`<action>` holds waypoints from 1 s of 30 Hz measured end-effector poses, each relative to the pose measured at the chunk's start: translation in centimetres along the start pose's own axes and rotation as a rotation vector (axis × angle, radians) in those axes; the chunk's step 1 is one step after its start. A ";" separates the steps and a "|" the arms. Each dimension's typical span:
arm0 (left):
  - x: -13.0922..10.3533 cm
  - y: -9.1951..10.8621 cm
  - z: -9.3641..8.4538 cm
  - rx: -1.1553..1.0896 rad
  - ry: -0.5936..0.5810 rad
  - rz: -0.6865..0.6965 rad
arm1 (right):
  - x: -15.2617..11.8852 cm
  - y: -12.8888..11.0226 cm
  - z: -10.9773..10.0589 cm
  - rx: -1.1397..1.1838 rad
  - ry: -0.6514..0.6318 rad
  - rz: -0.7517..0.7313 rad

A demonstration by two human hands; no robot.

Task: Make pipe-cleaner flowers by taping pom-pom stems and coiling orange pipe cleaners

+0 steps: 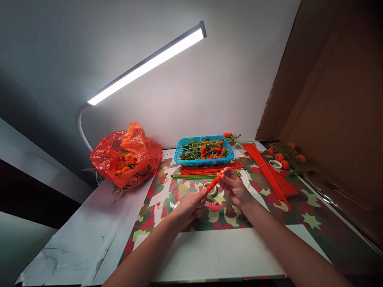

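Between my two hands runs an orange coiled pipe cleaner, slanting up to the right. My left hand pinches its lower end, with the fingers curled in. At the upper end, the fingertips of my right hand close on it. Just behind it on the table lies a roll of green tape, partly covered by my hands. Beyond that are a bundle of green pipe cleaners and a bundle of red-orange pipe cleaners.
A blue basket holds orange flowers with green stems. To the left sits a red plastic bag of orange flowers. A red pipe-cleaner bundle, white tape roll and orange pompom flowers lie right. A lit lamp hangs above.
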State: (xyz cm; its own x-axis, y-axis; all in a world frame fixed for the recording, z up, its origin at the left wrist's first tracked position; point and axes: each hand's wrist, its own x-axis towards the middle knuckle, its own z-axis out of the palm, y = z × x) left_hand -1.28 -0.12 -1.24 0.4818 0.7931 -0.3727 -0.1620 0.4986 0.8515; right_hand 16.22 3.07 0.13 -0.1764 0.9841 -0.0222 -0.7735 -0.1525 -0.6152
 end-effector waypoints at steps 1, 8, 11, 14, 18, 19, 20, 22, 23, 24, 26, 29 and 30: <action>0.0 0.0 0.0 -0.001 0.004 -0.008 | 0.1 0.1 0.0 0.002 0.012 -0.003; 0.0 0.2 0.6 0.161 0.235 0.109 | 0.6 0.6 0.0 -0.015 0.084 0.034; -0.1 0.4 1.0 0.221 0.285 0.171 | 0.6 0.0 -0.1 -0.040 0.095 0.071; -0.2 0.5 1.0 0.182 0.273 0.159 | 0.5 -0.4 -0.2 -0.066 0.092 0.126; 0.0 0.3 0.6 0.163 0.285 0.180 | 0.1 0.2 0.0 -0.112 0.080 0.150; 0.0 0.2 0.5 0.168 0.294 0.198 | 0.0 0.5 0.1 -0.127 0.072 0.151; 0.1 0.2 0.4 0.172 0.304 0.215 | -0.1 0.8 0.1 -0.144 0.063 0.150; 0.2 0.1 0.3 0.182 0.318 0.244 | -0.3 1.5 0.2 -0.177 0.048 0.131; 0.2 0.1 0.3 0.185 0.322 0.255 | -0.5 1.7 0.2 -0.193 0.041 0.119; 0.2 0.1 0.4 0.187 0.324 0.264 | -0.6 2.0 0.2 -0.210 0.032 0.110; 0.3 0.1 0.5 0.185 0.326 0.271 | -0.8 2.4 0.3 -0.244 0.012 0.098; 0.5 -0.1 0.5 0.160 0.351 0.271 | -1.1 3.1 0.5 -0.289 -0.005 0.079; 0.5 -0.2 0.5 0.151 0.364 0.268 | -1.2 3.3 0.5 -0.303 -0.003 0.067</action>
State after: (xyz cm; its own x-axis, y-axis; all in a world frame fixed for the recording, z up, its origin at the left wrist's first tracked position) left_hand -0.57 0.05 -1.42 0.1028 0.9713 -0.2144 -0.0997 0.2245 0.9694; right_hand 13.55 1.36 -1.47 -0.2225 0.9725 -0.0685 -0.5432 -0.1820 -0.8197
